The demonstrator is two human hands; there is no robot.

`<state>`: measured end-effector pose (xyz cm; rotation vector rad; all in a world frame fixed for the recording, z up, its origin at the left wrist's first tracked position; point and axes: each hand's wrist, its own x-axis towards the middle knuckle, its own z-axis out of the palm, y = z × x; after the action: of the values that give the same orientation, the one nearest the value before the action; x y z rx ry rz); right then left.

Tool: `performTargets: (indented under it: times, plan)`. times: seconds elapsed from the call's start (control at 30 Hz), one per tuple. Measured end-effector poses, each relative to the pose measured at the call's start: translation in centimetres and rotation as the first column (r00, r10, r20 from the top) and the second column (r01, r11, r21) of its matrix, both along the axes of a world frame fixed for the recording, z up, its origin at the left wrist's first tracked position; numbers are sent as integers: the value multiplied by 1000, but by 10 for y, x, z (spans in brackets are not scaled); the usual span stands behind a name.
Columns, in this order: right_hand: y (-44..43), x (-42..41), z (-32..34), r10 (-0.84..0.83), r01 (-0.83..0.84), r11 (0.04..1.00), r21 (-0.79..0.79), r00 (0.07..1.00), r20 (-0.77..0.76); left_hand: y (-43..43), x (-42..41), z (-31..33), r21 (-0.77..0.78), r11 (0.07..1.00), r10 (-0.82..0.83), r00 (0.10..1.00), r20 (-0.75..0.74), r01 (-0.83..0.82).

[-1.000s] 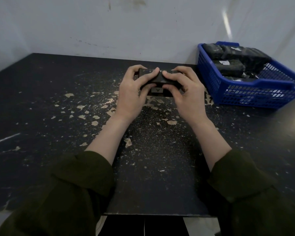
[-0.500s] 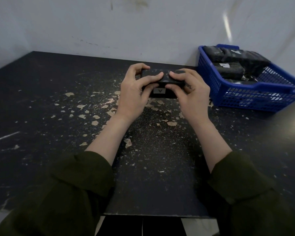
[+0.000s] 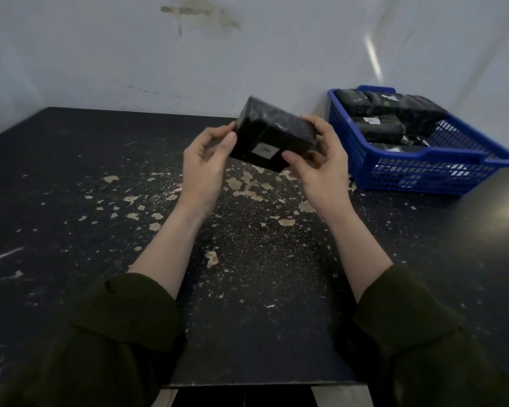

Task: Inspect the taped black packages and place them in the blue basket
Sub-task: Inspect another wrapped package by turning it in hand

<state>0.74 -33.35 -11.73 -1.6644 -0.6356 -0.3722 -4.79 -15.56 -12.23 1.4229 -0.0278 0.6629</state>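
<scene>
Head view shows the black package [image 3: 272, 130] held up over the desk [image 3: 71, 171], tilted, with the left hand [image 3: 204, 165] pinching its left end, the right hand [image 3: 321, 168] pinching its right end, and the blue basket [image 3: 423, 177] nearer the right hand.

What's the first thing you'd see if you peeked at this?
A black package with a small grey label is held up, tilted, over the middle of the table, gripped by the left hand and right hand. At the far right by the wall sits a bright blue basket holding more black packages. The dark table is speckled with pale chipped patches.
</scene>
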Motion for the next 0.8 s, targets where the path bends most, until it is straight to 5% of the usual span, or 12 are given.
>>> performTargets:
  times: [0.17, 0.57, 0.8]
  plan:
    - [3, 2, -5, -41, 80, 980, -182, 977, 210, -12, -1, 2, -101, 994, -50, 975, -215, 28]
    - [3, 0, -6, -2, 159, 923, -350, 913, 408, -10, 5, -1, -113, 992, 30, 964, -265, -62]
    - [4, -3, 3, -140, 148, 987, -67, 985, 102, -7, 5, -5, 156, 987, 11, 959, -285, 35]
